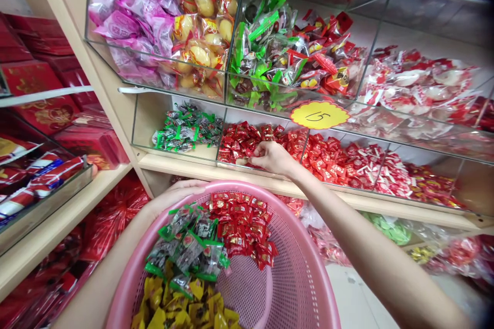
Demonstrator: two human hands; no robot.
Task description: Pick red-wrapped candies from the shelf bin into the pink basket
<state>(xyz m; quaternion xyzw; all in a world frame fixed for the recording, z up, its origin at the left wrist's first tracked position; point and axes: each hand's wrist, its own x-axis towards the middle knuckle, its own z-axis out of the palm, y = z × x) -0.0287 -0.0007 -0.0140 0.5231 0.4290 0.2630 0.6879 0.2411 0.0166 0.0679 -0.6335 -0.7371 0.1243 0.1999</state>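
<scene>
Pale wooden shelves [177,165] line the room. One right hand [272,158], fingertips pinched together, contents unclear, reaches into a clear-walled bin [231,166] of red-wrapped sweets [239,139]; the left hand [179,194] holds a round pink plastic basket [326,277] containing red, green-and-clear and yellow packets [185,308], below a yellow tag [319,114].

Pink basket [299,247] cut off at the bottom edge

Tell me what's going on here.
The left hand steadies the rim of a pink perforated basket, while the right hand reaches into a shelf compartment of red-wrapped candies. The basket already holds red-wrapped, green-and-clear and yellow-wrapped candies in separate clusters.
</scene>
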